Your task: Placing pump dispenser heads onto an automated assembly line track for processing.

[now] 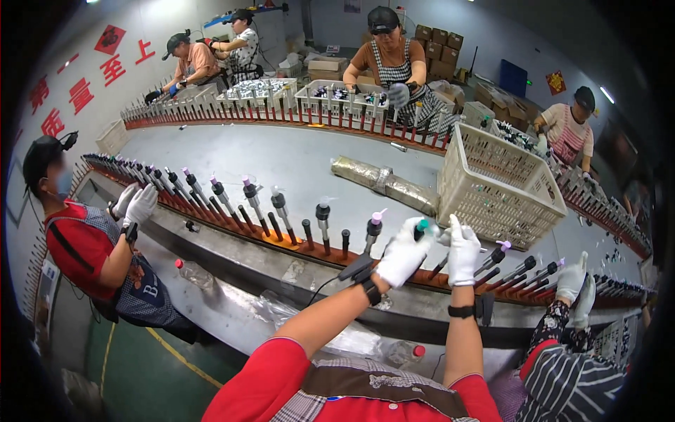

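My left hand [403, 257], in a white glove, is closed round a small piece with a green tip [422, 226]; the rest of that piece is hidden by the fingers. Close to its right, my white-gloved right hand [463, 254] has its fingers raised and drawn together toward the green-tipped piece. A pale blur lies between the two hands, too unclear to name. Both hands are just above a long row of upright dark pegs. Left of my hands, a silver-and-black fitting with a purple tip [374, 228] stands on the row, and a similar black-collared fitting [323, 219] stands farther left.
Beyond my hands stands a cream slatted plastic crate [492, 193], beside a long taped bundle [383, 184]. Plastic bottles [408, 352] lie near me. Gloved co-workers flank me on both sides; others work along the far peg row [337, 119].
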Action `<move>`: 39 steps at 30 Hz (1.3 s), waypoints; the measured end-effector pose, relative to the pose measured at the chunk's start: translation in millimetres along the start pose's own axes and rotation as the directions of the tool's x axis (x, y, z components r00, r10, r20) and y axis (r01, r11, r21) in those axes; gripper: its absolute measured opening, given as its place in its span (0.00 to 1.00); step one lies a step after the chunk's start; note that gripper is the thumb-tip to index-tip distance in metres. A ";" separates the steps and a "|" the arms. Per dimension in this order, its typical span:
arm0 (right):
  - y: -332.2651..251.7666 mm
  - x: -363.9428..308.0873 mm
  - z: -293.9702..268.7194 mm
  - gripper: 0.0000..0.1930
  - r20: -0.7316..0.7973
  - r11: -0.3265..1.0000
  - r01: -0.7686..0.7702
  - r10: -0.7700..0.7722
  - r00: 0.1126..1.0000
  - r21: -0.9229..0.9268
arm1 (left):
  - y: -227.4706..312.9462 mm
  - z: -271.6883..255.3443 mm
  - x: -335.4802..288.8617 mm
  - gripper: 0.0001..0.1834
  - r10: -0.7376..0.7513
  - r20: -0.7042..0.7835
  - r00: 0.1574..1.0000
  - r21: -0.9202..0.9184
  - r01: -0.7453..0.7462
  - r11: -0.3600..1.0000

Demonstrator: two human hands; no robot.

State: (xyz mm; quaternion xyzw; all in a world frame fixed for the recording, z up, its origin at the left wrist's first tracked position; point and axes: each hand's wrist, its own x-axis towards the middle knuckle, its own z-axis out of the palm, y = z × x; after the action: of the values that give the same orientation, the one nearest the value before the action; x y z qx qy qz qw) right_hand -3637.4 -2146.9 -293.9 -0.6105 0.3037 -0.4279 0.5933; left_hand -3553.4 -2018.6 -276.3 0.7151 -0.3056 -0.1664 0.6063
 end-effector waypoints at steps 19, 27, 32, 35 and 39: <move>10.1 -118.8 2.3 0.06 0.023 0.983 0.071 -0.068 0.997 -0.170 | -65.3 -96.9 -56.0 0.11 0.282 -0.255 0.925 0.438 -0.150 0.886; 14.3 -40.6 -41.5 0.30 -0.252 0.958 0.210 -0.256 0.933 -0.196 | -3.1 -9.0 -22.4 0.25 0.279 -0.121 0.953 0.095 -0.269 0.958; 24.5 1.2 12.8 0.13 -0.157 0.964 0.107 -0.148 0.976 -0.241 | -44.2 14.9 37.4 0.15 0.190 -0.152 0.970 -0.298 -0.228 0.927; 23.3 -0.5 27.1 0.14 -0.133 0.967 0.106 -0.139 0.981 -0.230 | -55.2 1.6 59.7 0.16 0.165 -0.187 0.968 -0.183 -0.199 0.963; 2.0 2.2 39.0 0.16 0.015 0.982 0.071 -0.069 0.998 -0.176 | -32.0 -19.8 53.1 0.17 -0.007 -0.118 0.993 -0.278 -0.026 0.960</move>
State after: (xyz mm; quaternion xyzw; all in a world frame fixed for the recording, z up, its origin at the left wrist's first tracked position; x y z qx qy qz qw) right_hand -3601.8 -2131.0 -292.8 -0.6727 0.3162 -0.4172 0.5229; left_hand -3493.6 -2034.9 -296.2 0.6296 -0.2462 -0.1623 0.7188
